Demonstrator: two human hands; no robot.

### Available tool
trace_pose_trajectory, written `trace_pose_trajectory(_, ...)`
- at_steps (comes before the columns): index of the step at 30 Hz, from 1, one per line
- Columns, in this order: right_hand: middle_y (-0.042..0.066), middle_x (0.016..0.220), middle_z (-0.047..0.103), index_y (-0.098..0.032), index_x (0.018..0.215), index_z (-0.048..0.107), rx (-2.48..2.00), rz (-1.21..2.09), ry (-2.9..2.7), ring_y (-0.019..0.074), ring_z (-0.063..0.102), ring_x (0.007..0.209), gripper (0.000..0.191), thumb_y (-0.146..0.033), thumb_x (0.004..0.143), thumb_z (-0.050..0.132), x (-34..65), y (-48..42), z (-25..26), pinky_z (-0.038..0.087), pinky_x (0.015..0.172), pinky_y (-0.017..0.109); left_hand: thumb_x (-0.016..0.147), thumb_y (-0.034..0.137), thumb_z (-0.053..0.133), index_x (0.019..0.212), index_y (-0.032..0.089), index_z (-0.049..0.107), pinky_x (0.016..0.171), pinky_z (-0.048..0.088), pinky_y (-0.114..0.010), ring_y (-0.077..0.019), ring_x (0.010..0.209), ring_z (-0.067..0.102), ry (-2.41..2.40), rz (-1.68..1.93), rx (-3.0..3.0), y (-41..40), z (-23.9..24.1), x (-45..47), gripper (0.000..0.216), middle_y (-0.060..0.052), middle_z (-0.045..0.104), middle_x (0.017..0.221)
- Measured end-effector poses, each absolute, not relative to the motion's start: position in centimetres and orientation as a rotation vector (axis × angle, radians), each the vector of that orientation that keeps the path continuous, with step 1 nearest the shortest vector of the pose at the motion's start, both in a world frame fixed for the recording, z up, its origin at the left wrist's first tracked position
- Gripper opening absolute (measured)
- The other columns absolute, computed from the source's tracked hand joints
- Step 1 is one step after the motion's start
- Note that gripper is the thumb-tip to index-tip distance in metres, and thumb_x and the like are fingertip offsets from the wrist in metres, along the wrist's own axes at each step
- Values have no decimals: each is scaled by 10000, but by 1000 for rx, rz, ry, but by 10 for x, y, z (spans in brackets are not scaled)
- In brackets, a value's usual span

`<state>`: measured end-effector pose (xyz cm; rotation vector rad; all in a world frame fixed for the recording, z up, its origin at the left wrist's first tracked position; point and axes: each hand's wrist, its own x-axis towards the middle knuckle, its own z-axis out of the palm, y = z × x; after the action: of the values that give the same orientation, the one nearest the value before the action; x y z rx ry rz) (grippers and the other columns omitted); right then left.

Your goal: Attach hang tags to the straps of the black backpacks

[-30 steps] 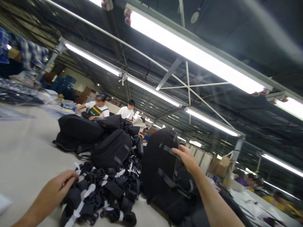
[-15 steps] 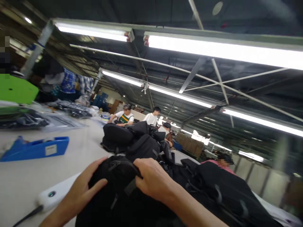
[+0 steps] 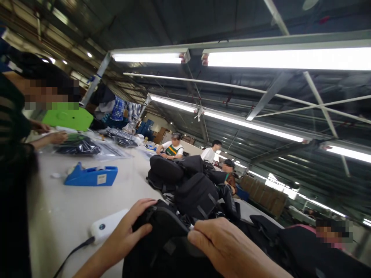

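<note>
A black backpack point(image 3: 158, 247) stands upright in front of me, its curved top zipper facing up. My left hand point(image 3: 131, 229) is closed around the bag's upper left side, fingers behind it and thumb in front. My right hand point(image 3: 223, 241) pinches the zipper at the right end of the curve. A small pale bit shows at those fingertips, too small to make out. Just beyond lies a pile of black backpacks point(image 3: 197, 195). Left of my left hand sits a white device point(image 3: 108, 226) with a black cable.
A blue tape dispenser point(image 3: 91, 177) stands on the white table point(image 3: 130, 181). Plastic-wrapped packs point(image 3: 78, 146) lie farther back, beside a co-worker point(image 3: 13, 112) on the left. More black bags point(image 3: 307, 251) are at right. Other people sit or stand beyond the pile.
The view has swung left, bringing the co-worker in. My right hand has moved along the zipper edge to its right end. My left hand keeps its hold on the bag.
</note>
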<state>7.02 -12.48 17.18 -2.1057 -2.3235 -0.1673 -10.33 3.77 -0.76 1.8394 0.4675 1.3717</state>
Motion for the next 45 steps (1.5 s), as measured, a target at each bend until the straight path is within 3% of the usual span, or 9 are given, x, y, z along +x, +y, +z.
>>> trace_pose_trajectory(7, -44, 516, 501, -183, 554, 478, -1885, 89, -2475, 117, 523, 606, 255, -179, 764, 624, 54, -88, 175, 282, 575, 241, 877, 525, 542, 1036, 246, 692, 1086, 363, -371, -282, 1218, 531, 309, 1256, 1620, 32, -13, -86, 354, -46, 643, 1229)
trace_pose_trajectory(10, -20, 699, 629, -203, 727, 614, -1872, -152, -2495, 157, 587, 728, 68, -213, 766, 668, 35, -75, 164, 299, 627, 265, 878, 521, 542, 953, 217, 670, 993, 407, -341, -263, 1082, 578, 314, 1282, 1538, 27, -15, -77, 338, -40, 678, 1049)
trace_pose_trajectory(15, 67, 1029, 681, -204, 1002, 673, -2005, -289, -2491, 267, 629, 961, 264, -338, 774, 691, 13, -74, 154, 378, 732, 314, 899, 536, 530, 893, 213, 626, 879, 438, -283, -215, 919, 572, 304, 1357, 1527, 11, -4, -75, 337, -11, 640, 906)
trace_pose_trajectory(22, 9, 881, 674, -250, 945, 726, -1839, -178, -2486, 189, 624, 893, 137, -352, 882, 659, 32, -79, 166, 367, 740, 272, 818, 532, 643, 758, 172, 622, 718, 413, -248, -176, 771, 517, 325, 1321, 1503, 4, 13, -70, 365, 3, 582, 753)
trace_pose_trajectory(26, -31, 767, 602, -199, 785, 692, -1768, -187, -2514, 143, 567, 784, 128, -295, 829, 764, 39, -81, 173, 308, 647, 249, 778, 425, 724, 768, 171, 670, 748, 425, -250, -176, 796, 537, 220, 1308, 1504, 4, 23, -67, 260, 7, 625, 785)
trace_pose_trajectory(30, -57, 776, 567, -215, 865, 727, -1662, 229, -2575, 116, 557, 761, 186, -120, 731, 815, 45, -84, 181, 338, 647, 203, 795, 473, 742, 756, 175, 705, 788, 449, -259, -196, 840, 573, 108, 1236, 1678, -1, 34, -74, 302, -15, 650, 818)
trace_pose_trajectory(35, -43, 770, 505, -174, 727, 618, -1756, 207, -2578, 140, 528, 796, 161, -92, 758, 754, 62, -78, 164, 336, 697, 234, 860, 576, 644, 1009, 202, 690, 989, 432, -309, -249, 1064, 571, 3, 1110, 1919, -2, 25, -69, 405, -74, 661, 1139)
trace_pose_trajectory(39, -34, 806, 503, -176, 704, 530, -1648, 221, -2488, 143, 527, 842, 219, -53, 779, 695, 77, -73, 146, 355, 753, 243, 909, 514, 582, 1168, 222, 632, 1057, 401, -333, -257, 1116, 553, 102, 1120, 1869, -4, 14, -55, 393, -56, 650, 1174)
trace_pose_trajectory(45, -16, 849, 547, -185, 757, 577, -1323, 455, -2420, 143, 541, 845, 105, -151, 816, 656, 99, -89, 161, 398, 809, 257, 906, 431, 535, 811, 191, 596, 754, 439, -255, -176, 820, 533, 174, 1091, 1886, -1, 24, -57, 266, -5, 589, 829)
